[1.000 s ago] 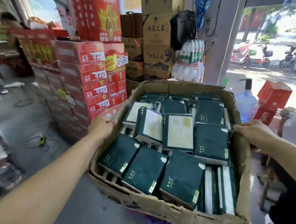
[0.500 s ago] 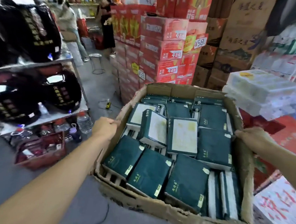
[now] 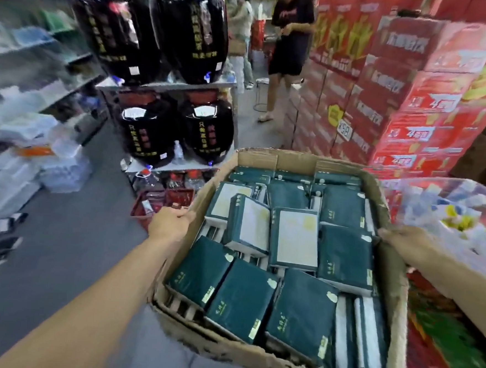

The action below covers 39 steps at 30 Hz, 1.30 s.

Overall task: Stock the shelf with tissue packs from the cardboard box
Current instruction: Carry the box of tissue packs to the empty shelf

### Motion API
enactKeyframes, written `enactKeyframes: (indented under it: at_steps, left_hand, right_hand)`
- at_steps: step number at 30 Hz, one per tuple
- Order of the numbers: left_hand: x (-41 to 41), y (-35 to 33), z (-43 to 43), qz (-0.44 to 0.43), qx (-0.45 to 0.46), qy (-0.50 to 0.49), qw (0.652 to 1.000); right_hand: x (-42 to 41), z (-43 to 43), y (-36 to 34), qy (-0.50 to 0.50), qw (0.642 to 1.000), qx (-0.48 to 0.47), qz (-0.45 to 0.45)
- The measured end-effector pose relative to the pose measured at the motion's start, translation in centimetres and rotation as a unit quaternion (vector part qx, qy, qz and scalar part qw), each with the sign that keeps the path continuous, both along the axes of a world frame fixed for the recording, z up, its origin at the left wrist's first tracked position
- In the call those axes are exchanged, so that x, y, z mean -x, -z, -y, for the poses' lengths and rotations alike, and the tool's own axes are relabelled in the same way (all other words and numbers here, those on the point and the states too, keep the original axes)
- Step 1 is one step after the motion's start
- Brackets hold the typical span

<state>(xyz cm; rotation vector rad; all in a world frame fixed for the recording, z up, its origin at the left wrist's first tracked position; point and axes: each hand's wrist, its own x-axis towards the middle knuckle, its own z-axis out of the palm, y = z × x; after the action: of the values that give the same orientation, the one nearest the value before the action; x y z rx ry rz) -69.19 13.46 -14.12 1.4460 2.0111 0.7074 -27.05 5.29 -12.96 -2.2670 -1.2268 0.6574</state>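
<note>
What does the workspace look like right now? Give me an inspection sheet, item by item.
Surface: grey floor; box held above it.
Job's things: open cardboard box, filled with dark green packs, a few pale side up.
Clutter: red crate and bottles under the rack.
Hands: left hand grips the box's left wall; right hand grips its right wall.
Cables: nothing seen.
Surroundings: black jars on the rack, red cartons stacked at right, blurred shelves at left, a person standing in the aisle.
</note>
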Motion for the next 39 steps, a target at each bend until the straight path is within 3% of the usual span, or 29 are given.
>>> enactKeyframes:
  at_steps: [11,19,27,39]
  left_hand:
    - [5.3,1.9,-6.1,0.044,0.012,-0.179,0.983]
    - [13.4,2.9,-7.1,0.024,-0.004,-0.259,0.966]
    - [25.7,4.9,-8.6,0.02,0.001,-0.314,0.949]
    - [49.7,5.9,-14.3,0.046,-0.001,-0.368,0.929]
  right_hand:
    - [5.6,-18.6,0.2,-0.145,0.989,0.026,0.021]
    - [14.2,-26.4,0.4,-0.236,0.971,0.02,0.031]
    - [27.7,-34.1,1.5,-0.322,0.945,0.021,0.051]
    - [54.0,-44.9,4.6,-0.359,0.931,0.025,0.068]
